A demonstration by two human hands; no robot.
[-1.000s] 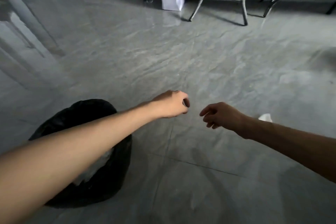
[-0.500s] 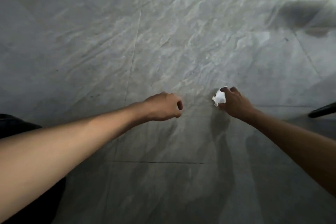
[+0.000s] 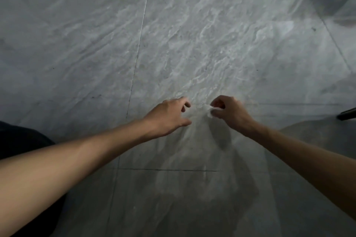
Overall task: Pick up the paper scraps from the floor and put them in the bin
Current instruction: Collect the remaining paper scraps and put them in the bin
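Two bare forearms reach out over a grey marbled tile floor (image 3: 192,44), seen from above. The right hand (image 3: 230,113) is curled, thumb and forefinger drawn together on a small white paper scrap (image 3: 210,110); the scrap shows only as a pale, blurred wisp at the fingertips, on the side of the hand facing the other hand, so how much of it lies inside the pinch cannot be told. Whether it hangs clear of the tiles or touches them cannot be told either.

The left hand (image 3: 170,114) is loosely spread, fingers and thumb apart with nothing between them, its fingertips near the scrap but separated from it by a strip of bare floor.

A dark shadow falls on the tiles just below the right hand. At the left edge, beside and under the left forearm and well away from the scrap, lies a black shape (image 3: 21,140) that may be the bin's liner. A dark bar (image 3: 347,114) juts in at the right edge.
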